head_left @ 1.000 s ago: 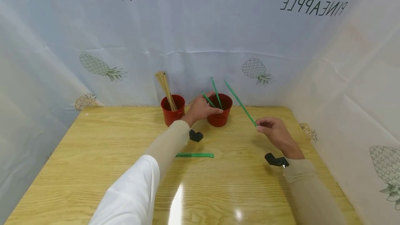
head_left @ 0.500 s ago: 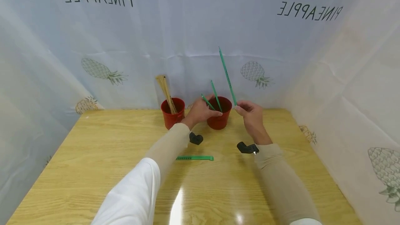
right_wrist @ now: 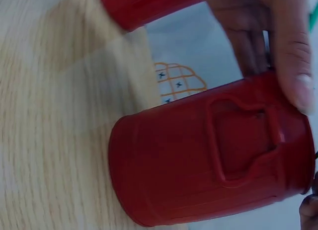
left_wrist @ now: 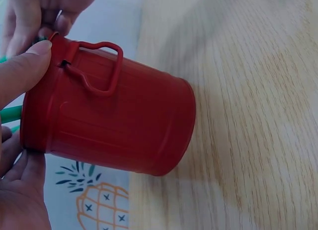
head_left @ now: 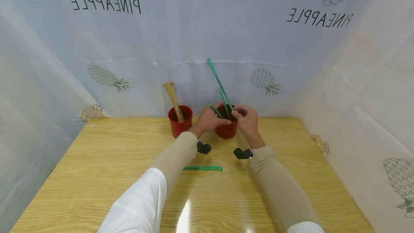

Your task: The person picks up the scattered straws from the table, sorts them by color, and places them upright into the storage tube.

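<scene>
A small red bucket (head_left: 226, 131) with a side handle stands upright at the table's back. My left hand (head_left: 206, 119) grips its rim, the thumb (left_wrist: 25, 73) in front and the fingers around the far side. At the bucket's mouth my right hand (head_left: 247, 119) pinches a long, thin green stick (head_left: 216, 76) with dark print near its lower end. That stick leans up and left; its bottom tip is hidden by the fingers. Two more green sticks (head_left: 215, 108) stand inside the bucket. Another green stick (head_left: 208, 168) lies on the table, partly behind the left forearm.
To the left stands a second red bucket (head_left: 179, 129) holding several tan sticks (head_left: 171, 94). A white cloth (head_left: 194, 39) with pineapple prints hangs behind the wooden table (head_left: 129, 146) and along its sides.
My right hand has moved left from the table's right side to the bucket, bringing the green stick over its mouth. The left hand has kept hold of the rim.
</scene>
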The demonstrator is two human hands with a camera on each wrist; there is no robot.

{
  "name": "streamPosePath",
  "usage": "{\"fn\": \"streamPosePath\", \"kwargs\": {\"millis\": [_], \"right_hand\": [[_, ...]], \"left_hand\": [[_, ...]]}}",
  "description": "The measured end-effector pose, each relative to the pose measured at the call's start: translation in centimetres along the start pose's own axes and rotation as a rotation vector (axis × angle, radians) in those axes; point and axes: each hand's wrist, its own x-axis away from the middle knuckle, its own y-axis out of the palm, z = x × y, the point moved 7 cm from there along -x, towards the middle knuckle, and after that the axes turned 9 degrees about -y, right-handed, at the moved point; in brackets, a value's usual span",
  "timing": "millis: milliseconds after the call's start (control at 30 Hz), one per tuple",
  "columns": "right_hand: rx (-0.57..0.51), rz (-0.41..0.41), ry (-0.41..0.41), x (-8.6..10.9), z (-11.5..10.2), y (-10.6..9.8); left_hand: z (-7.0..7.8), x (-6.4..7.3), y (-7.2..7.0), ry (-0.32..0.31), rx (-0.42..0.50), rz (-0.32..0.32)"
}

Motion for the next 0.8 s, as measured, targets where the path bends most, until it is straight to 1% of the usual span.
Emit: {"fn": "streamPosePath", "kwargs": {"millis": [100,267,467,567,667,800], "right_hand": [[0.042,-0.035,-0.018,0.1,0.0,0.7],[0.101,-0.071,-0.051,0.3,0.0,1.1],[0.17,-0.09,-0.061,0.3,-0.2,1.1],[0.178,-0.081,-0.063,0.3,-0.3,0.9],[0.176,-0.062,-0.077,0.4,-0.6,0.6],[0.137,-0.059,-0.101,1.0,-1.4,0.2]], "left_hand": [[-0.1,0.0,0.1,0.002,-0.007,0.0],[-0.2,0.1,0.1,-0.007,-0.02,0.0],[-0.1,0.3,0.0,-0.01,0.013,-0.001],[-0.2,0.3,0.0,-0.011,0.021,-0.003],[-0.2,0.2,0.0,-0.017,0.009,-0.002],[-0.1,0.0,-0.2,-0.031,-0.024,0.004]]}}
